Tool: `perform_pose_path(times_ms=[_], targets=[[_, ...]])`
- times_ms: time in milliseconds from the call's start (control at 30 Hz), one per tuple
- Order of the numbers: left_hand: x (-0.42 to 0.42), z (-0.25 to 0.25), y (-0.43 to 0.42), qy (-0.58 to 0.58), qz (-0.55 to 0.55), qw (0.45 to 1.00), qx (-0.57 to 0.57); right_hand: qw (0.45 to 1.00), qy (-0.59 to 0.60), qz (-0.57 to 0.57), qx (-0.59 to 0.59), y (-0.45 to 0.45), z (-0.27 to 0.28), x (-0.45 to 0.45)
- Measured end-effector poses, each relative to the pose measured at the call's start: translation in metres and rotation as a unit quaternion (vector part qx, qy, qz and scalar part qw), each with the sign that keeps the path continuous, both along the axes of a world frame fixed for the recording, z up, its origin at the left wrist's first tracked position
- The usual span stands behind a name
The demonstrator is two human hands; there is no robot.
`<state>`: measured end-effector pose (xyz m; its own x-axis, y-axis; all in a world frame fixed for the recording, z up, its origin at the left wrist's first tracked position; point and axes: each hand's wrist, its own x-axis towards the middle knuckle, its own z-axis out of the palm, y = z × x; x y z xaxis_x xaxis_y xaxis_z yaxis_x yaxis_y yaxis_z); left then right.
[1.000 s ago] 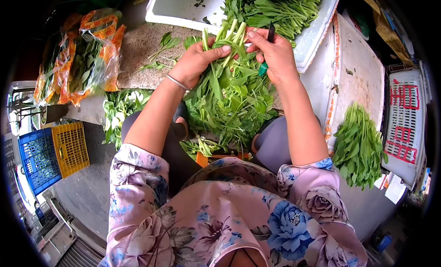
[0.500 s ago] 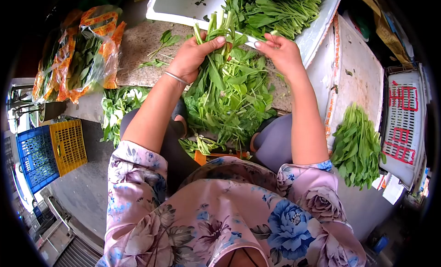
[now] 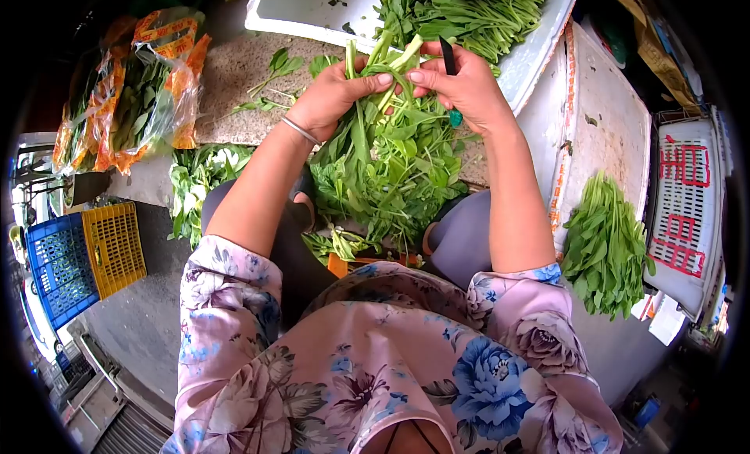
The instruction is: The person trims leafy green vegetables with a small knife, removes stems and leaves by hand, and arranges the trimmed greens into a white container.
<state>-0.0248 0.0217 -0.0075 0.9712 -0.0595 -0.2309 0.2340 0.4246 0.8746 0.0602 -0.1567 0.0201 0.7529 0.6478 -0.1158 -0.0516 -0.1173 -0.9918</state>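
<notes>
Plainly, we see a bunch of leafy greens (image 3: 361, 130) between the two hands, over a heap of loose greens (image 3: 410, 181). Its thick stems are pale green and point up and away from us, their ends blunt; its long, smooth leaves are a fuller green and hang toward us. The left hand (image 3: 334, 95) curls round the stems, thumb laid across them. The right hand (image 3: 467, 87) bends its fingers round a slim tool (image 3: 448, 57), black above and green below, with thumb and fingertips at the stems; we cannot tell whether they pinch one.

For writing, we find orange print on the clear plastic bags (image 3: 187, 103) at left, too creased to read. Orange lettering (image 3: 557, 192) runs along an edge of the white foam box (image 3: 605, 103) at right, too small for us to make out. Beyond it, a white slatted crate (image 3: 691, 198) carries angular red marks (image 3: 681, 227) that we cannot read with certainty.
</notes>
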Motion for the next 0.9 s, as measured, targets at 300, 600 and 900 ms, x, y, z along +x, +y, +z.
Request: perform_pose_path(times_ms=[300, 600, 900], targets=[[0.003, -0.006, -0.010, -0.007, -0.007, 0.995, 0.097, 0.895, -0.238, -0.167, -0.337, -0.003, -0.011, 0.015], [0.000, -0.001, -0.010, 0.014, 0.075, 0.993, 0.089, 0.959, -0.031, -0.062, -0.273, -0.028, -0.033, 0.032], [0.004, -0.007, -0.016, -0.039, 0.059, 0.980, 0.186, 0.989, 0.083, -0.115, 0.045, 0.012, -0.013, -0.002]])
